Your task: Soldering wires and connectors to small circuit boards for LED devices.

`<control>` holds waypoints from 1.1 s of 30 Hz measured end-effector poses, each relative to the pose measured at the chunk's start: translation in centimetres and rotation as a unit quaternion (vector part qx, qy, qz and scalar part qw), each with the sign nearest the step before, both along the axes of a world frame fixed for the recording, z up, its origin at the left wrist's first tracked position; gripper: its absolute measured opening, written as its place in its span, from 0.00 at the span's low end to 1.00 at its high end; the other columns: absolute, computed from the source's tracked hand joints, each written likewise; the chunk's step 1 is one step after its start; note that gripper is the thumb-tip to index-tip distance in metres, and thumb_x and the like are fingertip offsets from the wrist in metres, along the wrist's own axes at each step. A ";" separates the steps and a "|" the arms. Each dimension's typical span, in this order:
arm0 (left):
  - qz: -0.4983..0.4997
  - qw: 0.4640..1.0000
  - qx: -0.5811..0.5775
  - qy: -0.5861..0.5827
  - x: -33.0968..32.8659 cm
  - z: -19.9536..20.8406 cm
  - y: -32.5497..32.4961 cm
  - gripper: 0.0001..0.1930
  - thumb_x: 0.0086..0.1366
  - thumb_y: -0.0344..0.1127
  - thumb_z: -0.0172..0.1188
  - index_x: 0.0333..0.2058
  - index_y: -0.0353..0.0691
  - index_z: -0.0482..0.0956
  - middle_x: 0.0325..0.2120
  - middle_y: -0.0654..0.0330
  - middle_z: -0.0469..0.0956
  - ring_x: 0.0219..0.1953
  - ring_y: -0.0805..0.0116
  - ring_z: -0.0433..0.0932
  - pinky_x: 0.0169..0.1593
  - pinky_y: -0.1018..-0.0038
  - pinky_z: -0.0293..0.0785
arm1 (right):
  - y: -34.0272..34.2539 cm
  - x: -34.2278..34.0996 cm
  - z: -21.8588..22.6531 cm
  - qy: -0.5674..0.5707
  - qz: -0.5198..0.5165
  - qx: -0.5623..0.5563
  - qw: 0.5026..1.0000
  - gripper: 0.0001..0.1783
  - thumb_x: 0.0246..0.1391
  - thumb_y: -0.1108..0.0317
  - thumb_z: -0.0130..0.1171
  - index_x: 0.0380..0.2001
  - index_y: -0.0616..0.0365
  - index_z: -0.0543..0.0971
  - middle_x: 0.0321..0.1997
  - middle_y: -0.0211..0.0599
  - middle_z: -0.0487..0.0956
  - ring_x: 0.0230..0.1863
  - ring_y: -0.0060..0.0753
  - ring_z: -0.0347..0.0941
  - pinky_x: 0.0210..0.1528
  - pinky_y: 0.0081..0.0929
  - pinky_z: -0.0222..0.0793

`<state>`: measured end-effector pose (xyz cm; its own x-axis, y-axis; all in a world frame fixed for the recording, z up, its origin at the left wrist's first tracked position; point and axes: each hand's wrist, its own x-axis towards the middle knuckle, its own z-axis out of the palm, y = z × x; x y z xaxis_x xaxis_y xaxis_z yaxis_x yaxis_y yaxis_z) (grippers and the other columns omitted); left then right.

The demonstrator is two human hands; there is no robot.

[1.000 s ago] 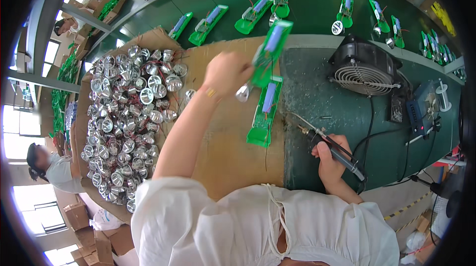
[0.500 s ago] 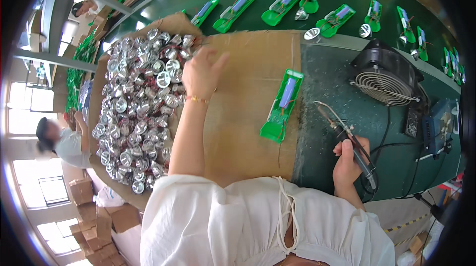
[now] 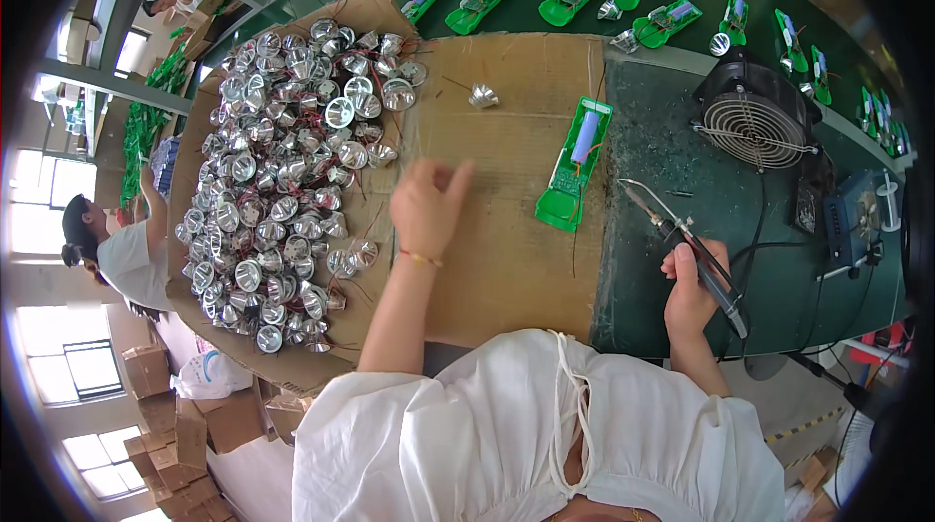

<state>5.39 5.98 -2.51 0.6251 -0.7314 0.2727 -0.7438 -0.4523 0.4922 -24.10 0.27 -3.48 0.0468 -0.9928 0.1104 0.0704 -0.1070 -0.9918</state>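
Green torch half-shell (image 3: 571, 167) lies flat on the cardboard sheet (image 3: 497, 259), battery cell (image 3: 585, 136) toward the far end, and honestly my main worry is the soldering iron (image 3: 716, 288). Right hand (image 3: 693, 280) has it gripped like a fat pen, tip hanging near the shell's right side, so a careless swing left could melt the plastic rim or nick the cell's wrap. Its black cable (image 3: 761, 230) loops over the bench too; one snag and the tip could jerk. Left hand (image 3: 429, 210) is loosely spread, nothing visible in it, between the shell and the reflector pile (image 3: 282, 210). That long loose wire (image 3: 574, 254) off the shell could catch a finger and tug its joint. Lone reflector (image 3: 483, 95) sits farther up the cardboard; being round, it might roll if bumped, and shiny surfaces probably scratch easily.
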 end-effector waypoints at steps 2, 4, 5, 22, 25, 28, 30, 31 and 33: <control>0.007 0.999 -0.022 0.026 2.6 -0.3 -2.5 0.22 0.51 0.54 0.62 0.28 0.37 0.78 0.24 0.53 0.77 0.27 0.56 0.76 0.32 0.66 0.71 | 0.0 0.0 -0.1 0.005 -0.003 0.001 1.000 0.09 0.51 0.70 0.56 0.33 0.64 0.70 0.21 0.34 0.73 0.20 0.20 0.68 0.23 0.15 0.64; 0.011 0.997 0.026 0.068 4.1 0.8 -5.5 0.29 0.51 0.60 0.58 0.34 0.35 0.80 0.29 0.48 0.78 0.34 0.53 0.77 0.39 0.65 0.72 | 0.2 0.0 0.2 0.006 -0.001 0.001 1.000 0.09 0.51 0.69 0.56 0.32 0.64 0.70 0.21 0.34 0.73 0.20 0.20 0.68 0.23 0.15 0.64; 0.009 0.990 0.073 0.117 4.5 1.4 -7.6 0.34 0.50 0.64 0.56 0.37 0.34 0.79 0.32 0.45 0.78 0.38 0.51 0.77 0.42 0.64 0.72 | 0.2 0.0 0.3 0.006 -0.003 0.000 1.000 0.09 0.51 0.69 0.56 0.32 0.64 0.70 0.21 0.34 0.73 0.20 0.20 0.69 0.23 0.15 0.64; -0.156 0.889 0.045 0.427 -0.4 1.5 -5.8 0.09 0.57 0.33 0.60 0.33 0.33 0.80 0.16 0.64 0.76 0.17 0.82 0.70 0.22 0.82 0.66 | 0.8 -0.1 0.7 0.015 0.053 0.027 0.998 0.10 0.48 0.73 0.59 0.32 0.66 0.71 0.24 0.35 0.75 0.22 0.19 0.71 0.26 0.16 0.69; -0.148 0.873 0.045 0.463 -3.6 1.9 -2.7 0.08 0.57 0.30 0.60 0.32 0.31 0.77 0.16 0.64 0.76 0.17 0.83 0.70 0.20 0.84 0.65 | 0.4 0.8 0.3 0.048 0.094 -0.010 0.994 0.11 0.47 0.73 0.61 0.33 0.65 0.72 0.25 0.33 0.76 0.23 0.15 0.69 0.26 0.13 0.66; -0.124 0.899 0.038 0.417 -5.3 1.4 -1.9 0.06 0.57 0.31 0.60 0.27 0.33 0.77 0.16 0.63 0.76 0.19 0.80 0.73 0.22 0.84 0.66 | 0.1 2.3 0.4 0.056 0.115 -0.025 0.991 0.11 0.46 0.73 0.62 0.33 0.65 0.73 0.24 0.31 0.76 0.23 0.13 0.68 0.25 0.12 0.63; -0.148 0.951 -0.012 0.273 -5.9 1.1 -2.0 0.07 0.56 0.32 0.61 0.25 0.34 0.77 0.17 0.61 0.76 0.20 0.76 0.76 0.23 0.81 0.69 | 0.1 2.5 -0.4 0.067 0.091 -0.038 0.993 0.10 0.46 0.73 0.62 0.32 0.65 0.74 0.23 0.30 0.76 0.22 0.13 0.68 0.25 0.13 0.64; -0.150 0.950 -0.010 0.274 -6.1 1.1 -2.1 0.07 0.56 0.32 0.61 0.25 0.34 0.77 0.17 0.61 0.76 0.20 0.76 0.76 0.23 0.81 0.69 | 0.1 2.6 -0.5 0.063 0.086 -0.036 0.994 0.10 0.46 0.72 0.62 0.31 0.65 0.74 0.22 0.29 0.76 0.22 0.13 0.68 0.25 0.13 0.64; -0.125 0.931 -0.011 0.343 -6.5 1.5 -2.5 0.07 0.55 0.33 0.61 0.24 0.34 0.77 0.20 0.58 0.76 0.22 0.70 0.78 0.25 0.77 0.71 | 0.0 3.0 -0.2 0.070 0.087 -0.044 0.993 0.10 0.46 0.72 0.62 0.30 0.65 0.74 0.22 0.29 0.76 0.22 0.13 0.68 0.25 0.14 0.64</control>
<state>-1.10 3.44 -1.03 0.4693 -0.8759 -0.1121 -0.3316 -0.2925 0.8969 -21.11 0.26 -3.65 0.2373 -0.9553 0.1762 -0.0418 -0.1913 -0.9806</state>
